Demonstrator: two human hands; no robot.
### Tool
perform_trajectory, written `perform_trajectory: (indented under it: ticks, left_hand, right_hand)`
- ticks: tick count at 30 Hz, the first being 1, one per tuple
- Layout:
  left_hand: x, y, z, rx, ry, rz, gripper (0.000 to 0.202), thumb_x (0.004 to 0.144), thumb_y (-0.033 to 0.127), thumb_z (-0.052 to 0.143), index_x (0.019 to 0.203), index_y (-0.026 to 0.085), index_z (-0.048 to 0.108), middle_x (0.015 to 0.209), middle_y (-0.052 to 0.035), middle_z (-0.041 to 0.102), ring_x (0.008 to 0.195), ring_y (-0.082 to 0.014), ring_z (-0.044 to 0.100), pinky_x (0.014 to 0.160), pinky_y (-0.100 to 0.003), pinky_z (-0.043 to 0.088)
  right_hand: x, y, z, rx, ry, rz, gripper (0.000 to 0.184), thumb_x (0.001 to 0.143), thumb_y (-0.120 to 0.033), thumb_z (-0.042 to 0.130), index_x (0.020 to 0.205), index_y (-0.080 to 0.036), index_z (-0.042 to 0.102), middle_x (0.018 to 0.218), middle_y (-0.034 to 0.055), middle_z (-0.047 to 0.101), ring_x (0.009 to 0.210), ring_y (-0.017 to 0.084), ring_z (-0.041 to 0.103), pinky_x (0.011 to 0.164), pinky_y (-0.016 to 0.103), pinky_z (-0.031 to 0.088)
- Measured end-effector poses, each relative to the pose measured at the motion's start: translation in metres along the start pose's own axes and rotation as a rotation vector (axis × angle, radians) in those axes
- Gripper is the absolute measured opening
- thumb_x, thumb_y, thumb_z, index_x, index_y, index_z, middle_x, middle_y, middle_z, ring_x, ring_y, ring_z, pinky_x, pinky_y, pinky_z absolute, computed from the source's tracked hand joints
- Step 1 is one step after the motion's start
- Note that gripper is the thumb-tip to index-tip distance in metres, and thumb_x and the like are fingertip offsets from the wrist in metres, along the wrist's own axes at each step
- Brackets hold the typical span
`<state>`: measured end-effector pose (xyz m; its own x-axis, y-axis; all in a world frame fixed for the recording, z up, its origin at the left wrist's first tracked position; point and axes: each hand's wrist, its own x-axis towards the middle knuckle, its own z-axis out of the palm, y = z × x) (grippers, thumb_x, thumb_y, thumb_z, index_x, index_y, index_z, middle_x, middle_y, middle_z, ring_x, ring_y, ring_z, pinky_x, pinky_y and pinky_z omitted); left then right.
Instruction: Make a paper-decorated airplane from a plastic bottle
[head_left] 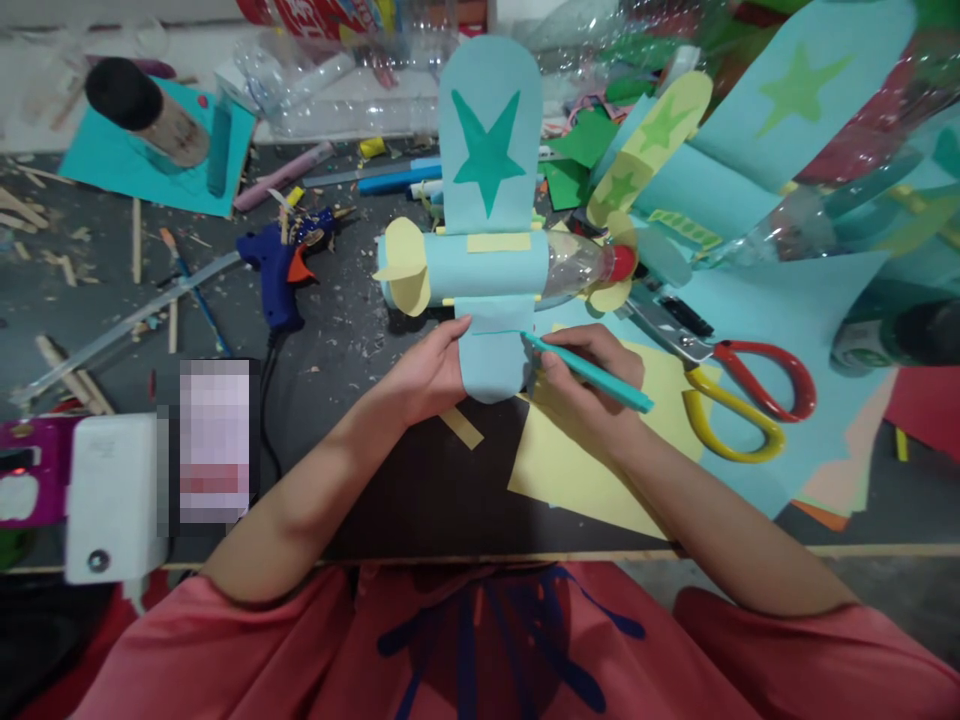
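Observation:
A toy airplane (487, 262) made from a plastic bottle wrapped in light blue paper lies crosswise before me. Its far wing bears a green star (487, 152); a thin green line crosses the near wing (495, 368). My left hand (436, 372) grips the edge of that near wing, thumb on top, with the other fingers hidden beneath. A teal marker pen (592, 372) is held in my right hand (589, 375), its tip touching the near wing at the line's right end. Yellow paper pieces (407, 268) stand at the plane's left end, and a red cap (622, 263) is at its right.
Red-and-yellow-handled scissors (765, 385) lie right, by light blue and yellow paper (585, 470). A blue glue gun (276, 265) lies left, its cord running toward me. A phone (214, 440) and white power bank (112, 495) sit near left. Plastic bottles (352, 100) line the back.

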<state>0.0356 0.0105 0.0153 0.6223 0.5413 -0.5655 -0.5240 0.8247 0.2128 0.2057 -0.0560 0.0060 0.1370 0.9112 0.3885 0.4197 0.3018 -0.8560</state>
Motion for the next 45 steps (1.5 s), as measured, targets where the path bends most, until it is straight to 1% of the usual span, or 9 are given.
perform_trajectory:
  ticks: [4, 7, 14, 21, 25, 29, 31, 36, 45]
  left_hand:
    - [0.000, 0.000, 0.002, 0.032, 0.024, -0.002, 0.056, 0.097, 0.020, 0.030, 0.151, 0.008, 0.033, 0.120, -0.0135, 0.070, 0.120, -0.0276, 0.065, 0.106, -0.041, 0.051]
    - [-0.001, -0.002, 0.004, 0.056, 0.041, 0.021, 0.056, 0.097, 0.020, 0.031, 0.152, 0.008, 0.032, 0.124, -0.0136, 0.069, 0.122, -0.0283, 0.064, 0.110, -0.043, 0.047]
    - [0.000, -0.004, 0.002, 0.093, 0.000, 0.042, 0.055, 0.098, 0.022, 0.035, 0.151, 0.009, 0.037, 0.128, -0.0145, 0.069, 0.125, -0.0299, 0.062, 0.116, -0.046, 0.039]
    - [-0.001, -0.002, 0.007, 0.102, -0.008, 0.014, 0.054, 0.101, 0.022, 0.025, 0.152, 0.006, 0.034, 0.127, -0.0153, 0.069, 0.127, -0.0274, 0.060, 0.117, -0.044, 0.037]
    - [-0.002, -0.002, 0.007, 0.110, 0.014, 0.016, 0.054, 0.101, 0.021, 0.024, 0.152, 0.005, 0.034, 0.125, -0.0152, 0.070, 0.126, -0.0272, 0.062, 0.116, -0.044, 0.039]
    - [-0.002, -0.003, 0.003, 0.119, 0.022, 0.011, 0.053, 0.100, 0.021, 0.029, 0.149, 0.007, 0.038, 0.122, -0.0140, 0.071, 0.123, -0.0271, 0.064, 0.114, -0.043, 0.042]
    - [-0.001, -0.002, 0.002, 0.137, 0.035, 0.004, 0.052, 0.100, 0.022, 0.029, 0.146, 0.004, 0.042, 0.117, -0.0148, 0.073, 0.122, -0.0274, 0.064, 0.115, -0.043, 0.041]
    - [0.000, -0.001, 0.001, 0.134, 0.051, -0.020, 0.050, 0.099, 0.023, 0.031, 0.142, 0.001, 0.045, 0.113, -0.0157, 0.073, 0.121, -0.0278, 0.064, 0.117, -0.042, 0.038]
    - [-0.002, -0.001, 0.007, 0.052, 0.083, -0.005, 0.050, 0.097, 0.019, 0.032, 0.144, 0.007, 0.044, 0.111, -0.0122, 0.073, 0.115, -0.0244, 0.068, 0.108, -0.038, 0.048]
  right_hand:
    - [0.000, 0.000, -0.001, -0.034, -0.041, 0.028, 0.003, 0.085, -0.024, 0.065, 0.087, -0.023, 0.067, 0.076, 0.0003, 0.072, 0.060, 0.013, 0.065, 0.058, 0.027, 0.054]
    - [-0.001, -0.002, -0.003, -0.061, -0.114, 0.020, 0.005, 0.086, -0.024, 0.064, 0.090, -0.023, 0.067, 0.079, 0.0019, 0.073, 0.064, 0.015, 0.068, 0.060, 0.028, 0.055]
    - [-0.003, -0.007, 0.001, -0.113, -0.238, -0.125, 0.007, 0.090, -0.023, 0.061, 0.094, -0.020, 0.067, 0.083, 0.0059, 0.076, 0.069, 0.016, 0.072, 0.059, 0.025, 0.055]
    - [-0.010, -0.006, 0.011, -0.157, -0.298, -0.256, 0.007, 0.090, -0.020, 0.059, 0.094, -0.021, 0.065, 0.082, 0.0048, 0.078, 0.069, 0.015, 0.074, 0.063, 0.024, 0.057]
    - [-0.009, -0.009, 0.009, -0.114, -0.270, -0.267, 0.006, 0.090, -0.019, 0.060, 0.094, -0.020, 0.065, 0.081, 0.0051, 0.078, 0.068, 0.015, 0.073, 0.060, 0.023, 0.056]
    - [0.001, -0.011, -0.001, -0.029, -0.175, -0.166, 0.008, 0.089, -0.019, 0.064, 0.096, -0.023, 0.066, 0.086, 0.0038, 0.076, 0.075, 0.015, 0.073, 0.067, 0.025, 0.058]
    - [0.006, -0.009, -0.005, 0.010, -0.137, -0.112, 0.011, 0.089, -0.021, 0.065, 0.099, -0.023, 0.068, 0.091, 0.0043, 0.076, 0.081, 0.016, 0.073, 0.073, 0.029, 0.059]
    - [0.012, -0.003, -0.004, 0.069, -0.166, -0.027, 0.024, 0.096, -0.038, 0.055, 0.104, -0.023, 0.072, 0.104, 0.0069, 0.077, 0.095, 0.022, 0.073, 0.080, 0.038, 0.060]
    - [0.011, 0.000, 0.002, 0.007, -0.127, -0.042, 0.025, 0.095, -0.040, 0.056, 0.108, -0.026, 0.072, 0.104, 0.0048, 0.078, 0.095, 0.021, 0.073, 0.082, 0.037, 0.059]
